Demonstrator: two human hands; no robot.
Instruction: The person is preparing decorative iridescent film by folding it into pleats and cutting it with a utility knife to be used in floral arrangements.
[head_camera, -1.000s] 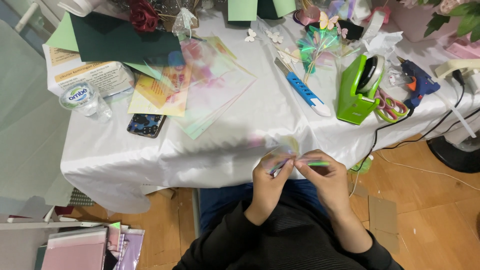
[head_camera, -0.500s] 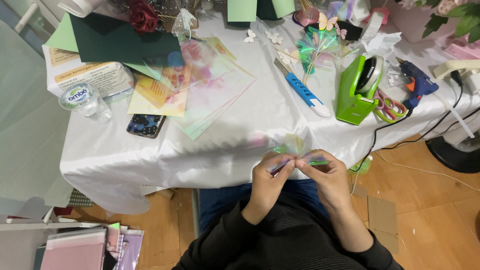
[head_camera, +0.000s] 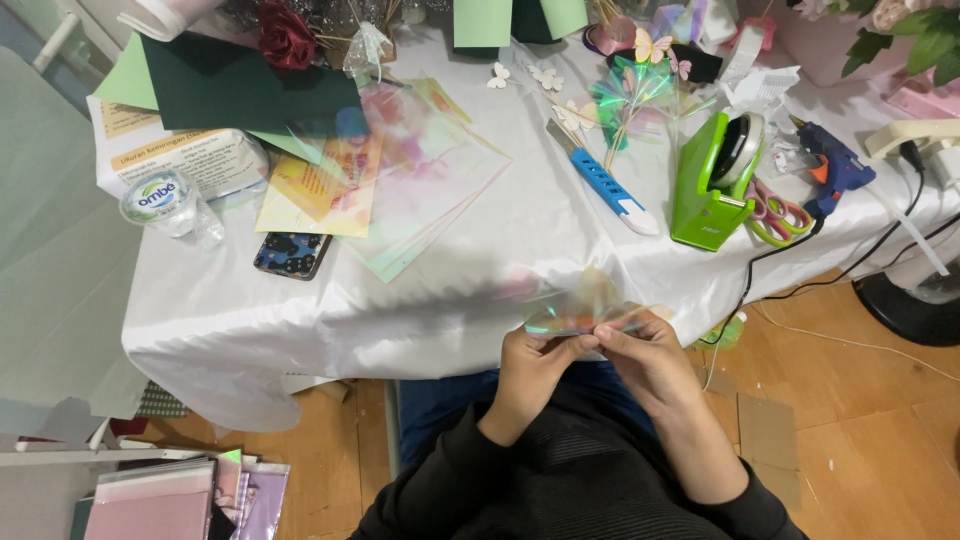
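Note:
A small piece of clear iridescent film (head_camera: 578, 311) is pinched between both hands just below the table's front edge, above my lap. My left hand (head_camera: 533, 368) grips its lower left side with thumb and fingers. My right hand (head_camera: 648, 358) holds its right side, fingertips meeting the left hand's. The film shimmers pink, green and yellow and is partly blurred. Whether a thin stick is still inside the film cannot be told.
The white-clothed table (head_camera: 480, 290) carries iridescent sheets (head_camera: 420, 180), a phone (head_camera: 292, 254), a capped water cup (head_camera: 165, 200), a blue utility knife (head_camera: 604, 182), a green tape dispenser (head_camera: 712, 185), scissors (head_camera: 775, 213), a blue glue gun (head_camera: 830, 165) and dark green paper (head_camera: 245, 85). Papers are stacked on the floor at left (head_camera: 180, 500).
The green-tipped stick seen between my fingers earlier is no longer visible; the film piece now sits spread above my fingertips. Both hands stayed in nearly the same spot.

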